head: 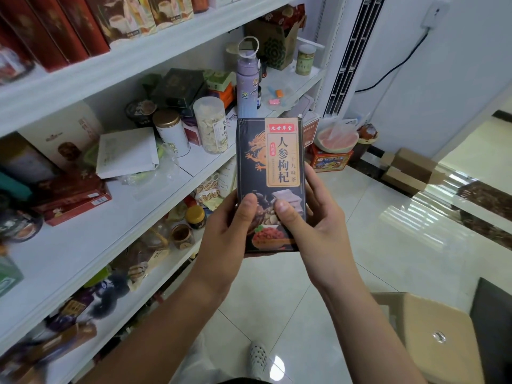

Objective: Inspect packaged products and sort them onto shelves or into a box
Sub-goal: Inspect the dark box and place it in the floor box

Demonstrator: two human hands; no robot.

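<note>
I hold a dark tea box (270, 162) upright in front of me, its face with a gold dragon and a tan label turned toward me. My left hand (227, 231) grips its lower left edge, thumb on the front. My right hand (313, 217) grips the lower right edge, thumb also pressed on the front. The box hangs in the air just right of the white shelves (116, 217). An open cardboard box (432, 336) sits on the floor at the lower right.
The shelves on the left are crowded with red boxes (72, 200), tins (171, 131), a clear jar (210, 124) and a purple bottle (246, 79). Cut watermelon (336, 138) rests on a red carton by the wall. Flat cartons (407, 170) lie on the tiled floor.
</note>
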